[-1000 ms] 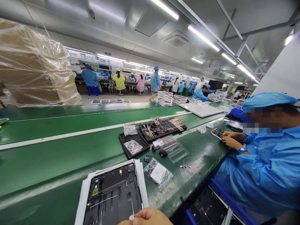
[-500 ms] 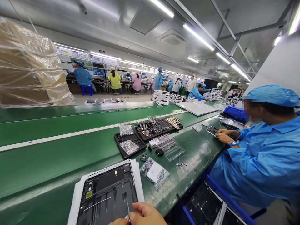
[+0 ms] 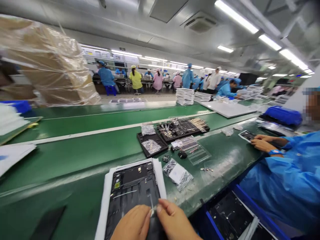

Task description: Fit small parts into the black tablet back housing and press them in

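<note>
"What could go wrong, big to small?"

"The green counter looks slick, so the white sheets under the panel might slide if pressed sideways. The panel lies beneath both hands and just ahead of them; leaning on it could flex it. Smallest, the cable running ahead from the fingertips could kink or tear if the piece were pulled hard."

"And the hands?"

"The right grip pinches the piece between thumb and finger, above the panel. The left grip meets it from the other side, but its own back hides the fingertips, so I can't tell whether it pinches too."

"Materials?"

"Smooth, glossy counter. Thin, pale sheets, edges uneven around the panel, which is flat, dark and rectangular, with grooves. Ahead and right of the grip, a bag of crinkled clear plastic with a white label. The cable is a narrow pale strip; the piece is small and whitish, its shape mostly covered."
</note>
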`<state>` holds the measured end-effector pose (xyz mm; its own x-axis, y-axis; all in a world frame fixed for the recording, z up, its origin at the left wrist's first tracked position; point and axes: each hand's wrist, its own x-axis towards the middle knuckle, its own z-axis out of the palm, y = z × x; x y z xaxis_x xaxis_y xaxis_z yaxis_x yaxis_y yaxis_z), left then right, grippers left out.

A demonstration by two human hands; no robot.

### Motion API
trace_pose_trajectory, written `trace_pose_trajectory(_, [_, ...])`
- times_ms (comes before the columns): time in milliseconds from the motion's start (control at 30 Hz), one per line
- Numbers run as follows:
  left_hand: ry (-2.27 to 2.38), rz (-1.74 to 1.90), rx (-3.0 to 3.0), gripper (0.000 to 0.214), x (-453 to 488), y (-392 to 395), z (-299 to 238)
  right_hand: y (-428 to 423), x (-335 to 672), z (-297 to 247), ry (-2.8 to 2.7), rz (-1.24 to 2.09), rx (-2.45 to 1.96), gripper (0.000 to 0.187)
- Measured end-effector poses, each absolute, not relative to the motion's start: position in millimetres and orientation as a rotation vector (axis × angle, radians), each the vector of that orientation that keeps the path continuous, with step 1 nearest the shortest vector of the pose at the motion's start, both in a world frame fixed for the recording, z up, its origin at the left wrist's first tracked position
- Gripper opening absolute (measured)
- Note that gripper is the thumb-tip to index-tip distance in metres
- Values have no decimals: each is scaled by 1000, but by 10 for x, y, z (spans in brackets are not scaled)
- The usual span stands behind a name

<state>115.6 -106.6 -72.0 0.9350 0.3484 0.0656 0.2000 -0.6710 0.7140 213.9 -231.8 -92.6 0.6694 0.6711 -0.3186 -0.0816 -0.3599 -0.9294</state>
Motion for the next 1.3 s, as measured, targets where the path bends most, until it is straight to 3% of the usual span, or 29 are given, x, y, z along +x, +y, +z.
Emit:
trace_pose_trajectory(267, [452, 173, 2682, 32, 1441, -923, -608, -2329, 2548, -821, -441, 797, -2055, 49])
trace_pose_trajectory(467, [427, 348, 2907, 27, 1698, -786, -687, -2044, 2734, -879, -498, 793, -2114, 49])
trace_pose_trajectory(1300, [472, 594, 3011, 14, 1906, -762, -1068, -1489, 3013, -963, -522, 945, -2059, 34])
